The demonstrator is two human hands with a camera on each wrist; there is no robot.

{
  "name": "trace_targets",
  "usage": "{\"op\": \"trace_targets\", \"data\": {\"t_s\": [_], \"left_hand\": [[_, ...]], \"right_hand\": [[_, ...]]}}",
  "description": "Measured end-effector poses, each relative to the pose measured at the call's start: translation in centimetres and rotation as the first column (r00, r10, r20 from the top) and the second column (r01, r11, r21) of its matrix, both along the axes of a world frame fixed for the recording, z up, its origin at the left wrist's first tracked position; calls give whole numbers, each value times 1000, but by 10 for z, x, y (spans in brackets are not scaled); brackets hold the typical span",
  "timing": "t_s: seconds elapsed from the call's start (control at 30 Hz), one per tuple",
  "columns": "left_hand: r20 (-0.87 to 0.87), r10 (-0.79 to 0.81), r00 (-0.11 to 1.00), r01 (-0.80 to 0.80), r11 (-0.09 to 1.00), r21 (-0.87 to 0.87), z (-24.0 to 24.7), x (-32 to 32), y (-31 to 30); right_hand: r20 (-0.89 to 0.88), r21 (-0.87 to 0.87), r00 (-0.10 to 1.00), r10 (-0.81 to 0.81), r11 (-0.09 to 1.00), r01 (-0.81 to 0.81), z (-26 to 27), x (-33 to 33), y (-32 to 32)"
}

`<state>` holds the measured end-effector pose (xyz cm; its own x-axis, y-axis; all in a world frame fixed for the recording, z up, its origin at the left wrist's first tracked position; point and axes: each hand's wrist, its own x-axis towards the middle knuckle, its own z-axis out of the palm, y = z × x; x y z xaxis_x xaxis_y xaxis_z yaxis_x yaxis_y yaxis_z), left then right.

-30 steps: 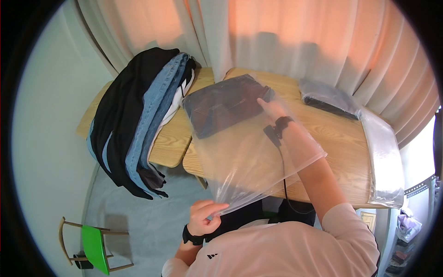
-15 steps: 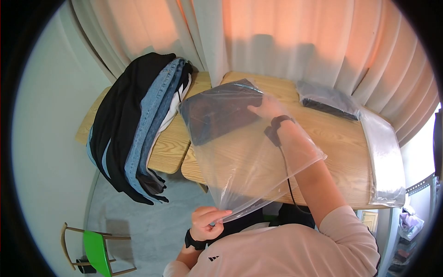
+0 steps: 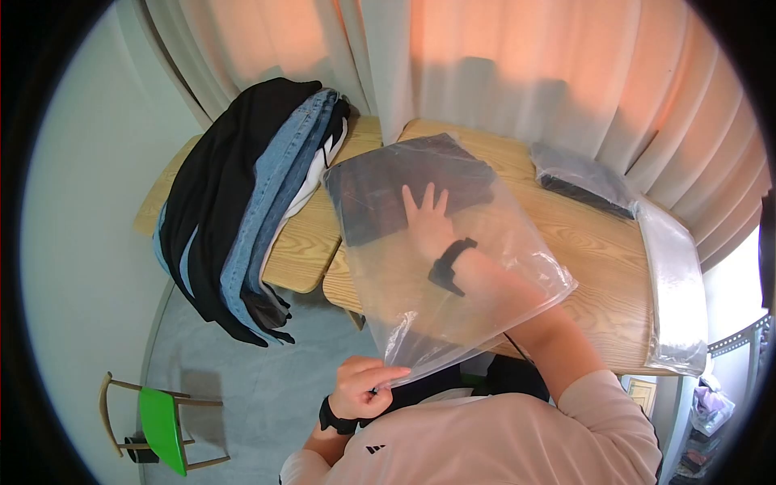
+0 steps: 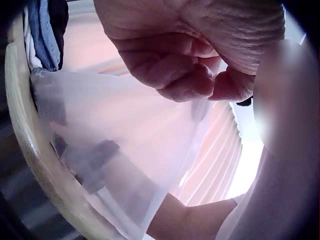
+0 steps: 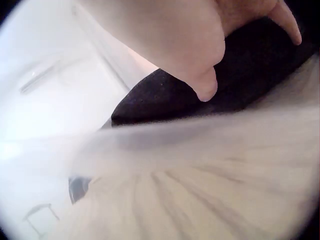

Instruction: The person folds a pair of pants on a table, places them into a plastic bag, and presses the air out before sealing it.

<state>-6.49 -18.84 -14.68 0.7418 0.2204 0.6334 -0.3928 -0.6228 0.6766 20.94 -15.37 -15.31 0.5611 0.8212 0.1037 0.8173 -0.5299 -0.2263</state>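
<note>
A dark folded garment (image 3: 372, 194) lies inside a large clear plastic bag (image 3: 453, 299) on the wooden table. My right hand (image 3: 428, 222) is inside the bag, fingers spread and resting on the garment's near part; in the right wrist view the hand (image 5: 200, 45) lies over the dark cloth (image 5: 160, 100). At the table's front, my left hand (image 3: 361, 388) pinches the bag's near edge between thumb and fingers. The left wrist view shows that hand (image 4: 185, 55) with curled fingers above the hazy plastic (image 4: 125, 115).
Black, blue denim and white clothes (image 3: 234, 202) are heaped on the left of the table (image 3: 602, 267). A bagged dark item (image 3: 586, 182) lies at the back right, beside a stack of clear bags (image 3: 675, 283). A green chair (image 3: 162, 420) stands at the lower left.
My right hand has moved left from the garment's right edge onto it, with fingers now spread. My left hand keeps its pinch on the bag's edge.
</note>
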Motion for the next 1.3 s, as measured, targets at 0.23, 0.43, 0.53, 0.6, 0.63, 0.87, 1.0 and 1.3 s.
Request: {"op": "trace_targets", "data": {"t_s": [0.23, 0.43, 0.53, 0.6, 0.63, 0.87, 1.0, 1.3], "left_hand": [[-10, 78, 997, -75, 985, 158, 10, -1, 3], [-151, 32, 988, -19, 996, 87, 8, -11, 7], [-240, 45, 970, -44, 999, 12, 3, -28, 13], [-315, 43, 948, -49, 999, -13, 0, -39, 18], [-338, 31, 941, -32, 999, 2, 2, -42, 23], [-314, 258, 914, -354, 885, -303, -9, -28, 42], [-501, 335, 798, -555, 733, -395, -32, -17, 43], [-594, 63, 802, -408, 784, -468, -40, 11, 24]], "right_hand": [[-100, 41, 982, -158, 986, 163, -1, 17, 38], [42, 108, 954, 295, 948, -298, -24, 3, -53], [-277, 111, 669, 690, 715, -691, 32, -29, -171], [-730, 319, 162, 664, 540, -779, 74, -20, -209], [-735, 418, 120, 667, 585, -695, 84, 1, -226], [-750, 415, 661, -22, 763, 496, 14, 65, -267], [-858, 24, 462, -225, 880, 474, -1, 59, -278], [-896, 354, 441, -52, 516, 780, -15, 15, -335]]}}
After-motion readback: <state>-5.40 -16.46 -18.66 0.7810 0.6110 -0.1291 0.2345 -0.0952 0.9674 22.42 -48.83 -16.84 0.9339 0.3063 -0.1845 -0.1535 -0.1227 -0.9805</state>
